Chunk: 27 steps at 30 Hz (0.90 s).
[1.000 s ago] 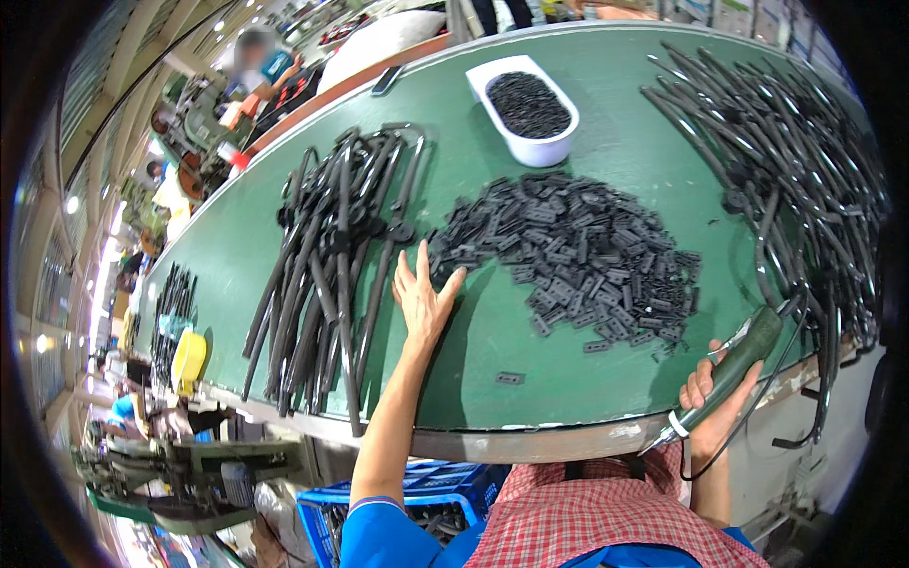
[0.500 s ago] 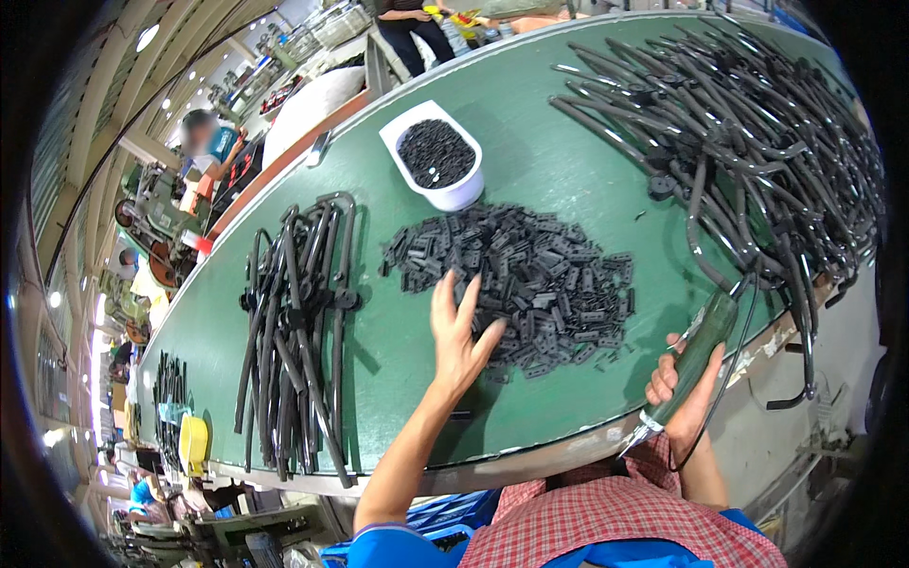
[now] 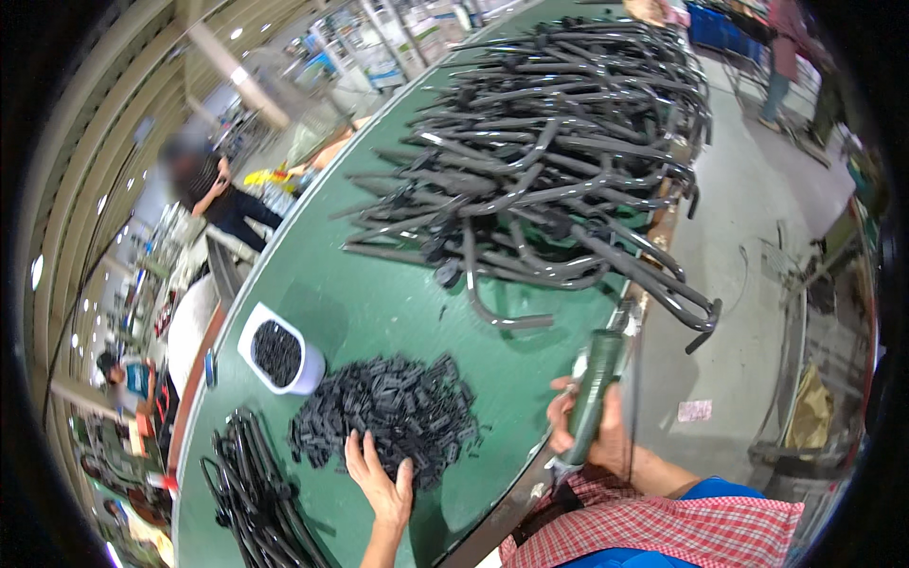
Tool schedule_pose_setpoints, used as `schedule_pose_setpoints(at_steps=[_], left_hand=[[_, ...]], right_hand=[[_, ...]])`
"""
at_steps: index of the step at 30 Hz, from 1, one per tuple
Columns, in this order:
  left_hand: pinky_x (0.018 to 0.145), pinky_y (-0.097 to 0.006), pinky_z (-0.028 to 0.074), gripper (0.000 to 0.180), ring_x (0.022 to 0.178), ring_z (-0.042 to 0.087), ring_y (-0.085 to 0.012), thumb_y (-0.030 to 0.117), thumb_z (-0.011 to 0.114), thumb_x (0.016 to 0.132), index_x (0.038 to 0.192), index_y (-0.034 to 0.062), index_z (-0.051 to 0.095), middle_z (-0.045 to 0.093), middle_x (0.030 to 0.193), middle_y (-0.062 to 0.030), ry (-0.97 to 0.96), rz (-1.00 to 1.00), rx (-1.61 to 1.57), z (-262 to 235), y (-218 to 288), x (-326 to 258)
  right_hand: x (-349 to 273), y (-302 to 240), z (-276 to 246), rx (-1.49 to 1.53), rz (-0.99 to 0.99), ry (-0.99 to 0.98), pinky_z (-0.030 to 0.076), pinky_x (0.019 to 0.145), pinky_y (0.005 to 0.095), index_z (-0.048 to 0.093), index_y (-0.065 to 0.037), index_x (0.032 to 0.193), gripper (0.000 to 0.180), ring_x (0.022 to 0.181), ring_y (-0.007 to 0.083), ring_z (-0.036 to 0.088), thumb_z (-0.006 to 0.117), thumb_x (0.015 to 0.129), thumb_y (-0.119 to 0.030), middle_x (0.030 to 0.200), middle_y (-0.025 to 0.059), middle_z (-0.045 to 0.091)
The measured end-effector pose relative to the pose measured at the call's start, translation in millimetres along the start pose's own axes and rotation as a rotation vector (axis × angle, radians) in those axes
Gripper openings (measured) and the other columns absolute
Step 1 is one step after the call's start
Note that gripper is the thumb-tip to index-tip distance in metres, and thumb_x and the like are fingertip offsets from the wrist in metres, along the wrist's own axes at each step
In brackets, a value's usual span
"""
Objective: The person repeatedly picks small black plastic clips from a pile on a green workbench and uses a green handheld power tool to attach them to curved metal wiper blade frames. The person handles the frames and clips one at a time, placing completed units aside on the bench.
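Observation:
My left hand rests its spread fingers on the near edge of a pile of small black slotted plastic pieces. Nothing shows between those fingers. In my right hand, by the table's near edge, is a green, round-bodied electric screwdriver. Its narrow end points down toward my body, and the tip is hard to make out. Behind the pile stands a white plastic tub holding many tiny black parts.
Bent black metal tubes are heaped across the table's far part, some overhanging its right edge. A smaller bundle of tubes lies left of my left hand. The green tabletop shows between. Other people stand beyond.
The view has swung to the right, so the large tube heap now sits mid-frame. My left hand stays spread at the pile; my right still grips the screwdriver, now held more upright in view.

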<state>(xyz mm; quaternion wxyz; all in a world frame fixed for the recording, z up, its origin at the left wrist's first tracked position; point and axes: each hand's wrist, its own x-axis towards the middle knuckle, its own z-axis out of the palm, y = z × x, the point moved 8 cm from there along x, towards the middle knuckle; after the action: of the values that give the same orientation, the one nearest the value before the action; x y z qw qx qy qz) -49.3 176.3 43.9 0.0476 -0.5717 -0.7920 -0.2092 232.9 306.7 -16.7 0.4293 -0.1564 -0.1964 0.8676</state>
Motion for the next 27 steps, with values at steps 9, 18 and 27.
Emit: schedule_pose_setpoints(at_steps=[9, 18, 27], left_hand=[[0.102, -0.041, 0.037, 0.047, 0.122, 0.045, -0.0353, 0.022, 0.065, 0.084, 0.125, 0.0018, 0.052, 0.048, 0.131, -0.0194, -0.186, 0.676, -0.327, 80.8, 238.2, 185.1], [0.104, -0.040, 0.037, 0.051, 0.122, 0.047, -0.0364, 0.012, 0.054, 0.078, 0.127, 0.0006, 0.049, 0.049, 0.130, -0.0225, -0.210, 0.431, -0.412, 146.2, 263.8, 270.6], [0.106, -0.045, 0.034, 0.051, 0.115, 0.052, -0.0317, 0.017, 0.067, 0.076, 0.124, 0.0076, 0.053, 0.057, 0.118, -0.0156, -0.341, 1.241, -0.469, 92.2, 410.6, 152.0]], right_hand=[[-45.1, -155.5, -84.3, 0.047, -0.713, 0.323, 0.056, 0.057, 0.0314, 0.041, -0.011, 0.136, 0.086, 0.091, 0.0236, 0.064, 0.053, 0.078, -0.073, 0.144, 0.0098, 0.037], [-194.7, -229.3, -14.9, -0.222, -1.094, -0.168, 0.056, 0.048, 0.0347, 0.038, -0.003, 0.139, 0.083, 0.080, 0.0274, 0.059, 0.075, 0.076, -0.042, 0.130, 0.0198, 0.036], [-331.9, -286.0, 49.8, -0.679, -1.437, -0.453, 0.059, 0.059, 0.0274, 0.047, -0.006, 0.131, 0.078, 0.063, 0.0187, 0.066, 0.082, 0.068, -0.035, 0.121, 0.0188, 0.039]])
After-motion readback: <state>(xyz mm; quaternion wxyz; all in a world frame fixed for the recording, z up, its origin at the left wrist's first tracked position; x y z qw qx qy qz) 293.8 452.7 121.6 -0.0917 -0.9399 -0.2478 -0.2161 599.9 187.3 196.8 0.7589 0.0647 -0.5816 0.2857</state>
